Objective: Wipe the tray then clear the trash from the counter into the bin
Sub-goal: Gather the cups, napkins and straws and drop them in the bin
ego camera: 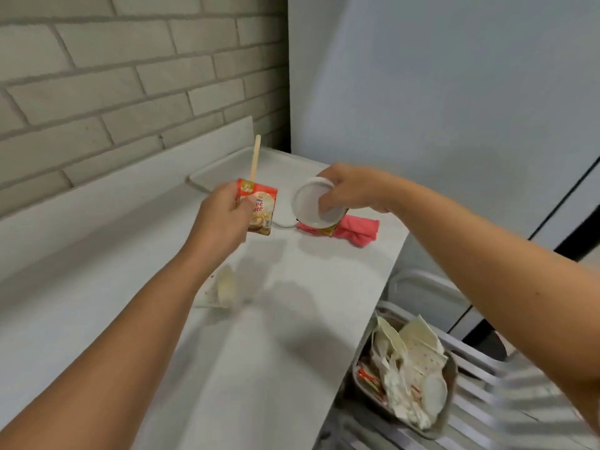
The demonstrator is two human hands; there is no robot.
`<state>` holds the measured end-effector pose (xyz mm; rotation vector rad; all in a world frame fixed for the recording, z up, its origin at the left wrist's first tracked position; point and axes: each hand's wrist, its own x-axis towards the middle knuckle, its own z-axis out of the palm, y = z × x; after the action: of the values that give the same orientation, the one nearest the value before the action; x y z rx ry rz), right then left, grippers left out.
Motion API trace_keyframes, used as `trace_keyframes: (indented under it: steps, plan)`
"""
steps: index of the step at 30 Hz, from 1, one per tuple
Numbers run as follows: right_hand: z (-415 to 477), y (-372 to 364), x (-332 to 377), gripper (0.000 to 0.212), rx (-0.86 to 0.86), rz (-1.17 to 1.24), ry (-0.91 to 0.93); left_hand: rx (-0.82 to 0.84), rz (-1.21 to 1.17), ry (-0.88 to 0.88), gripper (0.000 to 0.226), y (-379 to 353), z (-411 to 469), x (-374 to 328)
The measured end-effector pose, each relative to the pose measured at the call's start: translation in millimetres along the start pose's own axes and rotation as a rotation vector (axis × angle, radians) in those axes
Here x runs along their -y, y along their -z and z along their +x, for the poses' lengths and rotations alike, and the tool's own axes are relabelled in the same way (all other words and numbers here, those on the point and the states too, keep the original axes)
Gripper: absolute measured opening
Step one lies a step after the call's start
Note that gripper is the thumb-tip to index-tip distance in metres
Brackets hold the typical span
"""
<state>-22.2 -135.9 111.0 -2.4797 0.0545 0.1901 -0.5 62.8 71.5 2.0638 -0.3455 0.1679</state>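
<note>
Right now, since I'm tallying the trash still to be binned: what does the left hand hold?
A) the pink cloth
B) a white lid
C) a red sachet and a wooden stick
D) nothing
C: the left hand grips the red sachet, with the wooden stick rising above it.

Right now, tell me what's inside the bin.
Flattened paper cups, a white lid and red wrappers fill the bin; anything beneath them is covered.
</note>
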Motion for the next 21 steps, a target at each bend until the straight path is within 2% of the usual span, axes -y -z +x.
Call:
trace_keyframes:
  steps: [5,8,13,15,18,19,21]
  plan:
    - [-46.0,22.2,-60.2,0.017,-0.05,-0.013,-0.066,0.106,0.024,-0.11,0.017,-79.6,-39.7,-29.8]
    - [-71.8,27.8,-103.7,0.014,-0.063,-0.012,-0.138,0.184,0.046,-0.11,0.012,-129.1,-62.4,-41.5]
    - [-94.9,16.7,-180.9,0.031,-0.022,-0.024,-0.3,0.34,0.046,-0.049,0.01,-205.8,-103.6,-43.1]
    - [-94.8,2.6,-207.6,0.034,0.019,-0.03,-0.348,0.404,0.088,0.014,0.013,-231.6,-120.2,-30.7]
    - [-86.7,-24.9,-241.2,0.039,0.068,-0.03,-0.418,0.486,0.2,0.179,0.029,-261.8,-139.7,-1.5]
    - [-83.3,-35.4,-249.1,0.04,0.08,-0.023,-0.435,0.516,0.23,0.243,0.029,-267.8,-144.5,9.4]
    - [-74.8,-55.7,-261.7,0.039,0.114,-0.032,-0.453,0.554,0.295,0.366,0.016,-276.7,-150.1,29.5]
